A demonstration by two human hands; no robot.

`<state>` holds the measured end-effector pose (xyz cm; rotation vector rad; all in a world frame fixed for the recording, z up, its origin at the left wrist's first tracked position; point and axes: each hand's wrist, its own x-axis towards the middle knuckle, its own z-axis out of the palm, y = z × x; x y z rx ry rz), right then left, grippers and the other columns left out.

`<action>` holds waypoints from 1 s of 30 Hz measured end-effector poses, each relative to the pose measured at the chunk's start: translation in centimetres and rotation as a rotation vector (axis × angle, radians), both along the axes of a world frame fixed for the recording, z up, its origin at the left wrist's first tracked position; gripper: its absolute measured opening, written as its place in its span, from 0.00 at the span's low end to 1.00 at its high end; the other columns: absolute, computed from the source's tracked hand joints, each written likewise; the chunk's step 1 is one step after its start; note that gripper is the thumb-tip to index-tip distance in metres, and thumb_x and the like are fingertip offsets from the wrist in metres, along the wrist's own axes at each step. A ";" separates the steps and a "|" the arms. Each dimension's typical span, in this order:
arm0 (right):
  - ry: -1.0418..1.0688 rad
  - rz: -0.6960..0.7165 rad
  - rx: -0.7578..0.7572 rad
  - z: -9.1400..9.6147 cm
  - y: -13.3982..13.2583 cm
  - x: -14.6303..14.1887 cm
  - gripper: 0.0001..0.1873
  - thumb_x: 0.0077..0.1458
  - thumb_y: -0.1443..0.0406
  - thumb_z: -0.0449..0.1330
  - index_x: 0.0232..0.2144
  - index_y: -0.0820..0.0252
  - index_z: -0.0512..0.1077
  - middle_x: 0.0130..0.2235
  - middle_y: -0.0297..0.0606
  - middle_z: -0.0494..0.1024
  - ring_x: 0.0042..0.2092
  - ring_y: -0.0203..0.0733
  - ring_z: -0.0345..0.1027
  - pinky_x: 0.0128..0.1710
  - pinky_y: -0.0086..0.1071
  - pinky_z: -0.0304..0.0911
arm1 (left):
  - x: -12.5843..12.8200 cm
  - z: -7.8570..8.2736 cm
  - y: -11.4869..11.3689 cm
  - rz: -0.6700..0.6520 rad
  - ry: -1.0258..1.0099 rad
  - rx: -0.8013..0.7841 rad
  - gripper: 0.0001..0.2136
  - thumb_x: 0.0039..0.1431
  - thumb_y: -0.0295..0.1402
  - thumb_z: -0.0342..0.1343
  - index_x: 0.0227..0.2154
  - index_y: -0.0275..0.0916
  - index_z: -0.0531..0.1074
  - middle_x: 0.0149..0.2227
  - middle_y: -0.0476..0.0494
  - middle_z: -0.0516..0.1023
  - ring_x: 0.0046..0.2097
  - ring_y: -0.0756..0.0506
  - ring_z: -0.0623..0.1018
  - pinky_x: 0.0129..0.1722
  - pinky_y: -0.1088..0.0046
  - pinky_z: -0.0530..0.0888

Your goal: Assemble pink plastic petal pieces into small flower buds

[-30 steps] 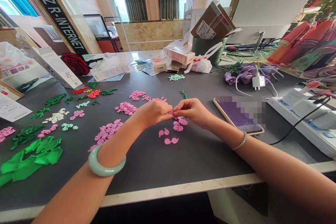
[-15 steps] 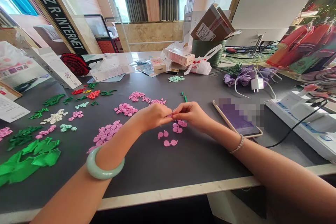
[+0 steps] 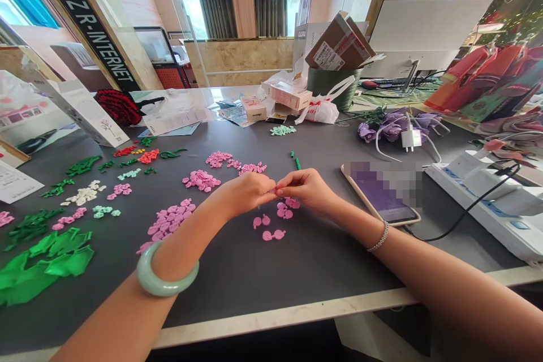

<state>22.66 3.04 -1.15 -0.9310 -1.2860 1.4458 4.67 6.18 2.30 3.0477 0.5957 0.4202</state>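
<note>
Pinching: left hand (image 3: 248,192) and right hand (image 3: 307,188) are both closed fingertip to fingertip on one tiny pink piece (image 3: 274,190), held just above the table (image 3: 271,277), about mid-desk.
Joined pink pairs: only a few (image 3: 274,234), lying right under the hands. That looks like all that's done.
Loose pink heap: a big pile (image 3: 167,220) beside the left forearm, looks untouched.
Green leaves: heaped (image 3: 46,260) at the far left, none used as far as I can see.
White bits: small cluster (image 3: 82,195), well apart from the hands.
Progress: early days I'd say, way more loose than joined.
</note>
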 end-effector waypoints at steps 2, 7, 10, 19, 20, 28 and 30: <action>0.005 -0.004 0.003 -0.1 0.0 0.0 0.07 0.34 0.68 0.70 0.20 0.63 0.76 0.26 0.35 0.77 0.27 0.31 0.68 0.30 0.27 0.62 | 0.0 0.0 0.0 0.001 0.000 0.000 0.12 0.62 0.28 0.51 0.22 0.34 0.67 0.20 0.52 0.65 0.22 0.53 0.64 0.24 0.78 0.59; 0.006 -0.005 0.010 -0.3 0.3 0.1 0.07 0.34 0.67 0.70 0.21 0.63 0.76 0.26 0.36 0.78 0.28 0.33 0.69 0.31 0.29 0.63 | -0.1 -0.3 0.1 0.007 0.007 -0.004 0.12 0.62 0.28 0.52 0.22 0.33 0.67 0.20 0.52 0.66 0.23 0.52 0.65 0.24 0.77 0.59; -0.019 -0.007 0.026 -0.3 0.3 0.1 0.07 0.34 0.67 0.69 0.21 0.63 0.76 0.26 0.36 0.77 0.29 0.33 0.69 0.32 0.29 0.64 | -0.1 -0.6 0.3 0.029 0.007 -0.008 0.10 0.61 0.28 0.53 0.24 0.33 0.68 0.21 0.51 0.66 0.23 0.52 0.65 0.25 0.77 0.60; -0.106 -0.019 0.090 0.3 0.3 0.4 0.08 0.38 0.65 0.67 0.24 0.64 0.76 0.26 0.34 0.76 0.29 0.33 0.67 0.32 0.29 0.62 | -0.2 0.1 0.3 0.091 -0.013 -0.095 0.10 0.59 0.32 0.57 0.23 0.33 0.69 0.21 0.50 0.70 0.24 0.52 0.68 0.25 0.78 0.62; -0.114 -0.015 0.093 0.4 0.3 0.5 0.08 0.38 0.65 0.67 0.24 0.64 0.76 0.26 0.34 0.76 0.29 0.33 0.67 0.32 0.29 0.62 | -0.3 0.3 0.3 0.091 -0.015 -0.109 0.10 0.59 0.30 0.56 0.23 0.34 0.70 0.21 0.50 0.71 0.24 0.52 0.69 0.25 0.78 0.62; -0.136 -0.010 0.116 0.6 0.3 0.5 0.09 0.39 0.63 0.66 0.25 0.64 0.76 0.28 0.35 0.76 0.31 0.33 0.67 0.33 0.29 0.62 | -0.5 0.5 0.4 0.086 -0.039 -0.166 0.09 0.60 0.27 0.51 0.26 0.35 0.73 0.22 0.49 0.74 0.25 0.52 0.72 0.27 0.78 0.65; -0.132 -0.016 0.101 0.4 0.2 0.3 0.09 0.39 0.64 0.66 0.25 0.64 0.76 0.27 0.35 0.76 0.30 0.33 0.66 0.33 0.29 0.62 | -0.4 0.4 0.3 0.092 -0.055 -0.162 0.09 0.59 0.29 0.52 0.25 0.34 0.73 0.21 0.48 0.74 0.24 0.52 0.71 0.26 0.78 0.64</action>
